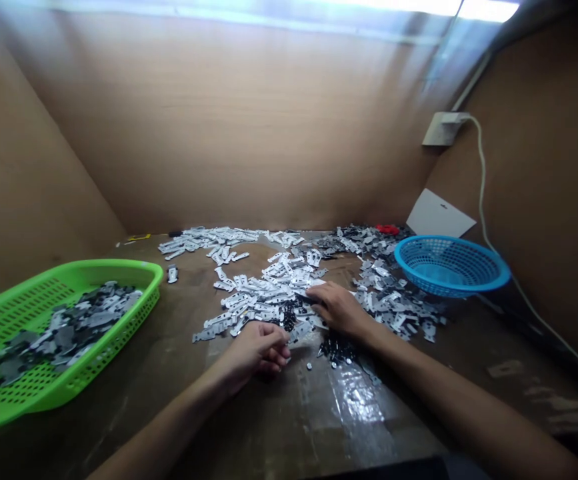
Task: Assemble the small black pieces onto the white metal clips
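Scattered over the wooden tabletop lies a wide spread of small white stamped metal plates, with darker grey ones towards the right. A small heap of black parts sits just below my right hand, and another lies between my hands. My right hand rests palm down on the pile, its fingertips among the plates near a dark piece. My left hand is curled loosely at the near edge of the pile, and its fingers hide whatever may be inside them.
On the left stands a green perforated plastic tray holding grey plates. A blue mesh basket sits at the right, before a white card. Brown walls enclose the table, with a wall socket and white cable at right.
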### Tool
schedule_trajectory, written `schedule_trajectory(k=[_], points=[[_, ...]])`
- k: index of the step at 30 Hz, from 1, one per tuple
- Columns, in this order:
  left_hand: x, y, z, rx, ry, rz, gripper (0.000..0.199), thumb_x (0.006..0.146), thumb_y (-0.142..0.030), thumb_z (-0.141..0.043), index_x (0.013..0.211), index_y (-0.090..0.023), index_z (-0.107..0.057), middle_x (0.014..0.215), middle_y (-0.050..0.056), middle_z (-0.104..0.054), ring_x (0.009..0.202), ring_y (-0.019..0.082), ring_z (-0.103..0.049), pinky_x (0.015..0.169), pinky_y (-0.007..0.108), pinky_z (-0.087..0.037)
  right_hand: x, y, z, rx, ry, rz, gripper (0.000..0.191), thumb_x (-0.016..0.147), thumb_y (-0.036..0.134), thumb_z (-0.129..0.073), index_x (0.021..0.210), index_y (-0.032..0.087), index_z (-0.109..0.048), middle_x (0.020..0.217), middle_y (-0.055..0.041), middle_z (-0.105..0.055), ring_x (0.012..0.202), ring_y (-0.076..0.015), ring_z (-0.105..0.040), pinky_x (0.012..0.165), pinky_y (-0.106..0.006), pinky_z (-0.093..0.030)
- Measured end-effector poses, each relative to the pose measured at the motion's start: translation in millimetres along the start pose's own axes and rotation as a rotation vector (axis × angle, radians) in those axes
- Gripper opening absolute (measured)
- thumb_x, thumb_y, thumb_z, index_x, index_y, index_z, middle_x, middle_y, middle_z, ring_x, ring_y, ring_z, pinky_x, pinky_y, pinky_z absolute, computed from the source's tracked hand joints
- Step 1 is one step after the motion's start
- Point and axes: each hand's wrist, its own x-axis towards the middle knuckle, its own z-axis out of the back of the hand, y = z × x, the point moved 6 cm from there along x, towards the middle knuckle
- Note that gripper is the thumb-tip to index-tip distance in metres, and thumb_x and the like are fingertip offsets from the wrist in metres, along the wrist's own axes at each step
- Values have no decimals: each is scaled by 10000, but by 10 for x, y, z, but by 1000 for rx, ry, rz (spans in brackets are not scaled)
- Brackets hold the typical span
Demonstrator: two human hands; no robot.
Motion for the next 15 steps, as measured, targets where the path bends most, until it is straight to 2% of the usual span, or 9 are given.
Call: schedule_trajectory(k=[3, 7, 10, 12, 15], points=[[12, -1, 13, 11, -21, 7, 295, 677, -400, -653, 756, -130, -566, 665, 40, -629, 516, 79, -555, 476, 166, -421, -13, -43, 63, 93, -66, -39, 220, 841, 136, -494, 1016, 176, -622, 967, -70, -643, 957, -196, -550, 845, -355, -442], [20, -8, 28, 28, -50, 1, 316, 661, -419, -661, 742, -131, -560, 675, 43, -633, 510, 78, -555, 475, 168, -424, -36, -128, 210, 353, -196, -170, 181, 854, 209, -497, 960, 181, -640, 966, -75, -608, 917, -193, -555, 817, -363, -453], [26, 0, 29, 53, -57, 0, 312, 669, -419, -654, 749, -134, -556, 675, 41, -632, 517, 82, -558, 473, 166, -424, -82, -273, 189, 851, -221, -414, 188, 843, 316, -517, 938, 187, -616, 850, -45, -596, 778, -161, -576, 663, -304, -501], [29, 4, 24, 70, -55, -5, 295, 685, -408, -642, 755, -137, -552, 675, 39, -631, 521, 83, -559, 473, 166, -426, -121, -337, 114, 1217, -233, -557, 201, 817, 346, -555, 939, 192, -593, 770, -16, -583, 659, -120, -565, 544, -229, -488], [34, 10, 15, 89, -46, -9, 272, 708, -394, -624, 750, -137, -545, 686, 41, -632, 528, 82, -559, 479, 168, -433, -158, -371, 28, 1503, -229, -660, 206, 753, 279, -651, 921, 167, -612, 749, -9, -589, 593, -72, -545, 499, -156, -465]])
